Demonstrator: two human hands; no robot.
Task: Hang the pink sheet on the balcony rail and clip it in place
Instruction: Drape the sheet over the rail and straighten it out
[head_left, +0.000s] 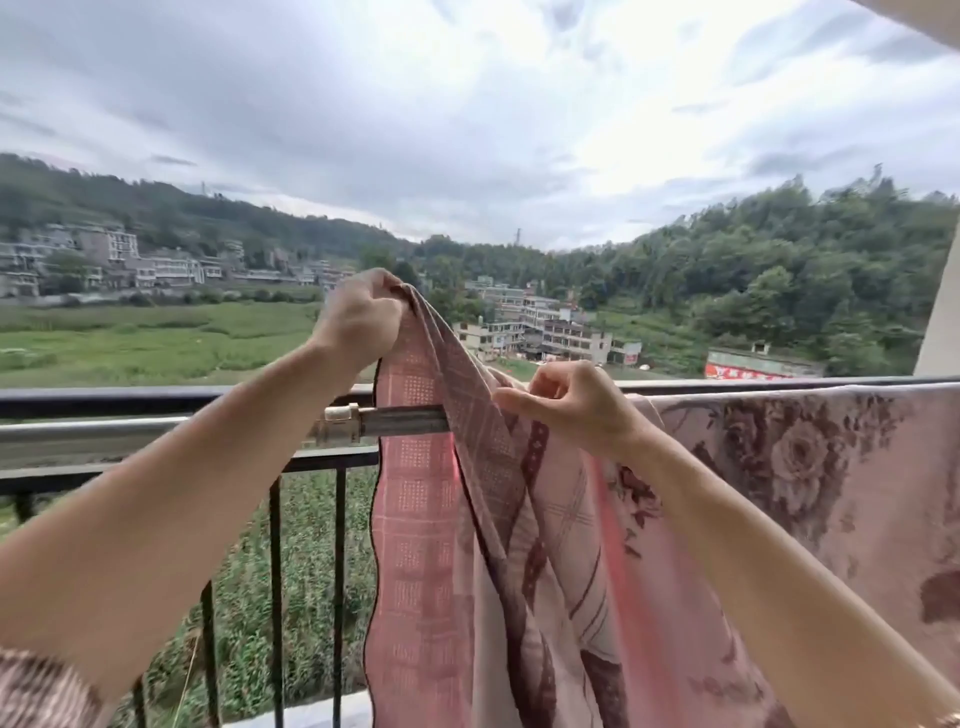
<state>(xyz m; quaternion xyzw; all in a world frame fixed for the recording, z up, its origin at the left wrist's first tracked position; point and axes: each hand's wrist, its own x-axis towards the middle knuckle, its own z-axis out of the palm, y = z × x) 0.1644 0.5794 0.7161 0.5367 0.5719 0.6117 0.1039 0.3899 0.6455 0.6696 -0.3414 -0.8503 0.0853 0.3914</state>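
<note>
The left hand (358, 319) was fisted tight round a corner of the pink sheet (423, 519), holding it up above the balcony rail (130, 400). The right hand (576, 408) — fingers curled, thumb stretched out — pinched a fold just at rail height. The rest lay draped over the rail to the right, 2 forearms reaching in.

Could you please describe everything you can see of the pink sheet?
The pink sheet is woven-looking cloth with checked bands and dark floral print. Its right part drapes along the balcony rail; its left end is bunched and lifted above the rail, gripped by the left hand, while the right hand pinches a fold.
</note>
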